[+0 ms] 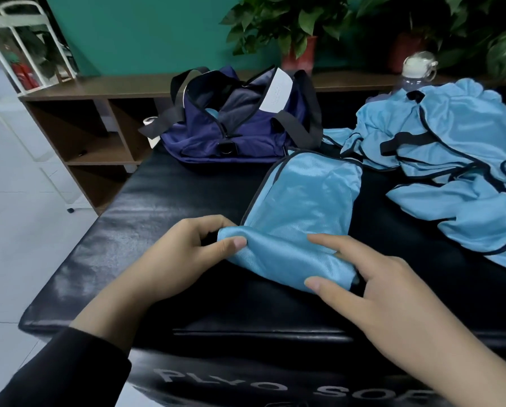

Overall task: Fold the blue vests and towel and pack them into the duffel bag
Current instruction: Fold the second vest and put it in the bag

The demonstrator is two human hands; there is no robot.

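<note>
Both hands on the half-folded vest (301, 207), frame centre: left hand (184, 259) pinches its near-left corner, right hand (372, 280) grips the near-right edge. Risk: slippery mesh slides on the padded black box (128, 230), so the fold skews. Duffel bag (237, 118) sits unzipped at upper centre, vest pile (451, 160) at right. Green wall, plants, wooden shelf behind.

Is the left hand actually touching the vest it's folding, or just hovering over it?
Touching. The head view shows the left hand pinching the near edge of the vest, thumb on top of the fabric and fingers curled behind the fold.
</note>
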